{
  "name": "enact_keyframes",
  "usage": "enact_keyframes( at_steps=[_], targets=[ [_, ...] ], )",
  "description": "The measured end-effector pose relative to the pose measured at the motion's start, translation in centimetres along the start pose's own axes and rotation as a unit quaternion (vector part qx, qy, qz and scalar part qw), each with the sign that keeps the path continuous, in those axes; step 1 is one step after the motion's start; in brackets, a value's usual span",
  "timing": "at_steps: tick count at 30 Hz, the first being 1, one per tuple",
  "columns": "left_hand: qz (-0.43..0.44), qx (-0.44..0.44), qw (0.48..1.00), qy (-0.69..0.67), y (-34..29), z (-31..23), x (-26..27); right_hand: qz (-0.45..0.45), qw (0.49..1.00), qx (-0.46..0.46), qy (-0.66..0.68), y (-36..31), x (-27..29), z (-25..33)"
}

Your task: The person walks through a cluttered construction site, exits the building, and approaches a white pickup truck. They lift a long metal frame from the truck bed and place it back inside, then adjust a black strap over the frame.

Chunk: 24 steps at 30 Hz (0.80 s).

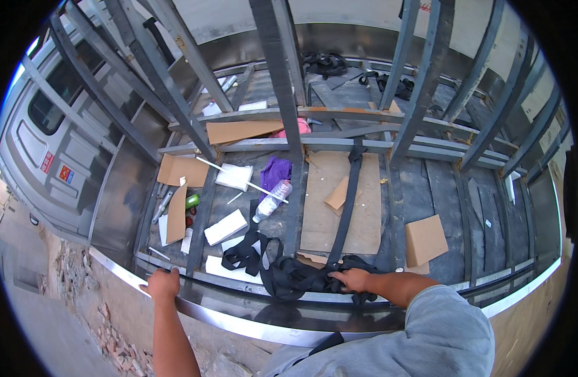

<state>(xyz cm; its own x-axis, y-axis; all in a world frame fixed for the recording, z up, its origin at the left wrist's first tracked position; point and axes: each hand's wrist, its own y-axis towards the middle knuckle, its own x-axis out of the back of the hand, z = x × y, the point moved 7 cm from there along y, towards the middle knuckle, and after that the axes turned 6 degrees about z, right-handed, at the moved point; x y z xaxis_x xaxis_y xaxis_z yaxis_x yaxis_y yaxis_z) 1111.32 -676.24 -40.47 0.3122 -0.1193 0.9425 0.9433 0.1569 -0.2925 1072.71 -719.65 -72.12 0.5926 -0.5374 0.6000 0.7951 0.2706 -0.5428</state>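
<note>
My left hand (161, 283) is closed over the shiny metal edge (229, 318) of a truck bed, at the near left. My right hand (353, 280) grips a tangled heap of black webbing straps (295, 276) just inside that edge. From the heap, one long strap (347, 210) runs away from me over a flat cardboard sheet (314, 207) to a grey crossbar. The fingertips of my right hand are partly hidden in the webbing. White foam blocks (226, 227) and a clear plastic bottle (272, 202) lie left of the straps.
Grey metal posts (273, 63) and crossbars (239, 146) rise across the bed. Cardboard pieces (425, 240), a purple cloth (276, 174) and a green can (192, 201) lie about. More black straps (325, 64) are farther back. A silver van (63, 144) stands left; rubble (116, 339) covers the ground below.
</note>
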Motion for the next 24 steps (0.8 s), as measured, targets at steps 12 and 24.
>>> enact_keyframes(
  at_steps=[12,24],
  targets=[
    [-0.033,-0.027,0.999,-0.029,2.5,1.2,-1.8,-0.027,0.999,0.035,-0.006,1.4,-2.1,-2.4],
    [-0.063,-0.041,0.997,-0.019,0.6,0.0,-0.7,-0.061,0.996,0.057,-0.011,1.4,-2.2,-2.5]
  ],
)
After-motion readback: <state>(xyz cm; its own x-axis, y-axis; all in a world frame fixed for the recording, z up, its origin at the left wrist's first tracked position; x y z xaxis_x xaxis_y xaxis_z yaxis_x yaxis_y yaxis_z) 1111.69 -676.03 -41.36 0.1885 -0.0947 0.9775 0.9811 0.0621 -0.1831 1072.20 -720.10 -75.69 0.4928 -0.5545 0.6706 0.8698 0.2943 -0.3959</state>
